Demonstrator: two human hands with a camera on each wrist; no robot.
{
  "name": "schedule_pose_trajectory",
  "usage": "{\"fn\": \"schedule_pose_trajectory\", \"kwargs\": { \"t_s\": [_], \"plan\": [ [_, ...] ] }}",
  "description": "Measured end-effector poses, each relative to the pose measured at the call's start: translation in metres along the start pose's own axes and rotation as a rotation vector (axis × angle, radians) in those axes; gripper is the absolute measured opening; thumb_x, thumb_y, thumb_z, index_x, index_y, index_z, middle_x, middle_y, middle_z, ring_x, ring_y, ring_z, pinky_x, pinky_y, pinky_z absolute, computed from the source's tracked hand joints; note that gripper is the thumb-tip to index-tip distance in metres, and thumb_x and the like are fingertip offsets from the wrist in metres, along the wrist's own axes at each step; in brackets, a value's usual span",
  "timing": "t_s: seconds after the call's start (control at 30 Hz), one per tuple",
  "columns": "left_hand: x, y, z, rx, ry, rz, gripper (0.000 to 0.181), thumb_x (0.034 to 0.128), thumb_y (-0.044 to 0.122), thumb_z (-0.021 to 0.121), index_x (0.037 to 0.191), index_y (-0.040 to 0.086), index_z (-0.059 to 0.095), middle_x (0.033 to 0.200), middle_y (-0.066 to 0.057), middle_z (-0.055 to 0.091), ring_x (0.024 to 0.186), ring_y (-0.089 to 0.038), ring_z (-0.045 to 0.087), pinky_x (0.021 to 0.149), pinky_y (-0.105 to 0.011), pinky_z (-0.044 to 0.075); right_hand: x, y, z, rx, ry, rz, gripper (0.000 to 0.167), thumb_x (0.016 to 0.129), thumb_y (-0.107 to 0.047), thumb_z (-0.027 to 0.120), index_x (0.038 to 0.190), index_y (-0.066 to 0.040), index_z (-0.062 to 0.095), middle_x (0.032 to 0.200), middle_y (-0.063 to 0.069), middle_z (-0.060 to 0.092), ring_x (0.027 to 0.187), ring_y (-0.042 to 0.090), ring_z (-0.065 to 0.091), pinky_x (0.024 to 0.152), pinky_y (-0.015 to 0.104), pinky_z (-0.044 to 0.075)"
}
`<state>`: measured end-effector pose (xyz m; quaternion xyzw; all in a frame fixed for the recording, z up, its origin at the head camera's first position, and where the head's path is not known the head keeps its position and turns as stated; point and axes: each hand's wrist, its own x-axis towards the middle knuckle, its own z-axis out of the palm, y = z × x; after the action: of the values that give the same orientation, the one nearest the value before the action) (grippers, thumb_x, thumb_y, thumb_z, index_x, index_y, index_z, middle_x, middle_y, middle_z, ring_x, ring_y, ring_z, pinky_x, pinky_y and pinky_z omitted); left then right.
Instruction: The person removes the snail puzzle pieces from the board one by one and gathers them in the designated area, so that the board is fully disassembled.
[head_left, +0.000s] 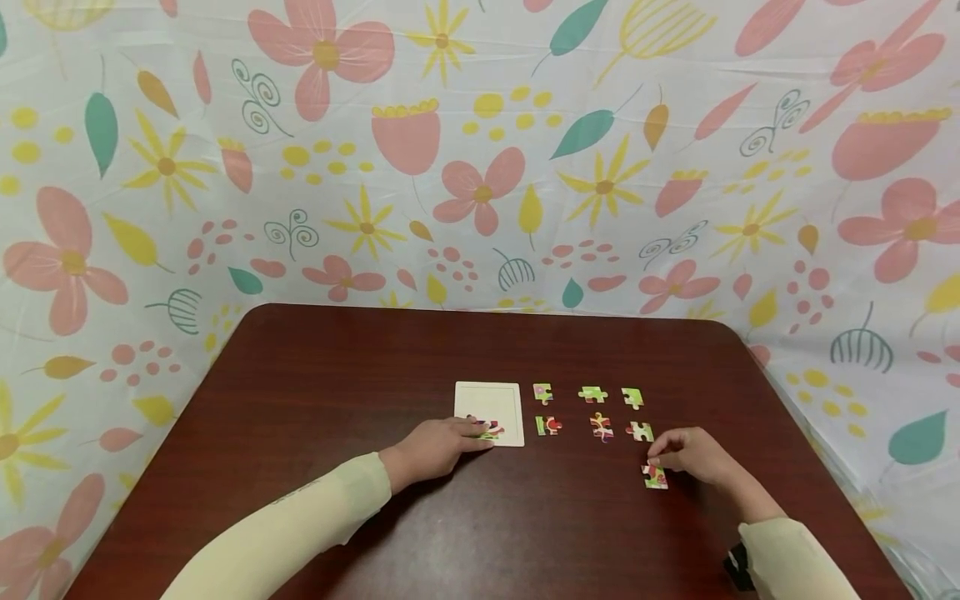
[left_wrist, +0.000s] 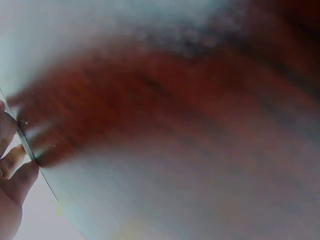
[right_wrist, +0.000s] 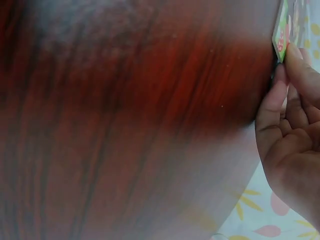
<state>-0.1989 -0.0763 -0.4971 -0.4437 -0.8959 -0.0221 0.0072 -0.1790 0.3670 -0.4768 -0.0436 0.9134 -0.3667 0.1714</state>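
My left hand (head_left: 438,446) rests on the lower left of a cream square puzzle tray (head_left: 487,394), its fingers stretched over a colourful puzzle piece (head_left: 491,431) in the tray's lower part. Those fingers partly cover that piece. At the right, the thumb and fingers of my right hand (head_left: 697,456) pinch the upper edge of a green and red puzzle piece (head_left: 655,477). The right wrist view shows this puzzle piece (right_wrist: 283,37) at the fingertips. In the left wrist view only part of the left hand (left_wrist: 12,175) shows, at the left edge.
Between the tray and the right hand, several loose puzzle pieces lie in two rows, among them a green piece (head_left: 592,394) and a red and green piece (head_left: 549,426). They lie on a dark brown table (head_left: 337,358). A flower-patterned cloth (head_left: 480,125) hangs behind it.
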Motion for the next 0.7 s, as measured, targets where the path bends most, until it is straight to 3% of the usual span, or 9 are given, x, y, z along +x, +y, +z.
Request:
{"fn": "schedule_pose_trajectory", "kwargs": {
  "t_s": [0.33,0.7],
  "plan": [
    [-0.0005,-0.0008,0.0044,0.0,0.031,0.005,0.049,0.0974,0.001,0.059,0.138,0.026,0.067,0.145,0.002,0.065,0.136,-0.016,0.06,0.108,-0.032,0.053,0.0009,-0.0016,0.0019,0.005,-0.009,-0.04,0.012,0.089,-0.01,0.076,0.091,0.003,0.074,0.086,0.007,0.075,0.067,0.004,0.052,0.063,0.025,0.046],
    [-0.0003,-0.0004,0.0033,0.017,0.052,0.019,0.049,0.0951,-0.001,0.061,0.136,0.025,0.068,0.143,0.003,0.066,0.135,-0.016,0.061,0.106,-0.031,0.054,-0.0012,-0.0013,0.0017,0.003,0.001,-0.018,0.012,0.092,-0.01,0.073,0.093,0.002,0.075,0.09,0.011,0.077,0.073,0.003,0.061,0.067,0.026,0.053]
  ]
}}
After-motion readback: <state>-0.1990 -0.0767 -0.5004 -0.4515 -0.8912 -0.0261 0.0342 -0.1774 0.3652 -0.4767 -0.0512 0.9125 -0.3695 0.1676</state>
